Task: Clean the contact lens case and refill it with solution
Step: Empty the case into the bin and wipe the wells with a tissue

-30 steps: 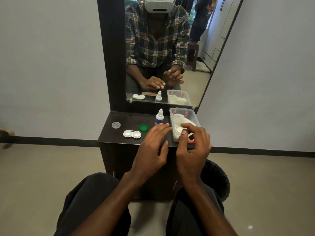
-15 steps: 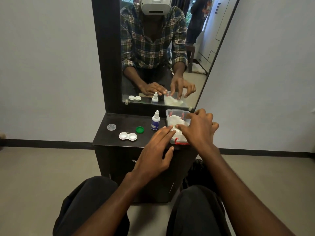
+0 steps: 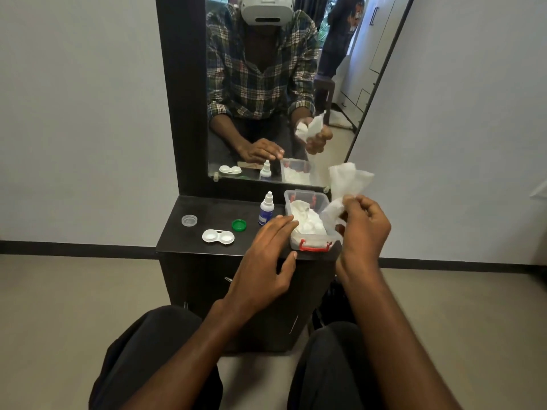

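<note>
One tissue has come up out of the clear box since half a second ago — the right hand, then down in the box, now pinches it aloft at the box's 2 o'clock. On the bench the open lens case lies at the box's 9 o'clock, a green cap and solution bottle between them, a clear cap farther left. The left hand stays flat-fingered against the box's left wall, holding nothing.

Left hand mid-frame, palm down, fingers straight and spread. Right hand right of center, raised, fingers curled, pinching.
</note>
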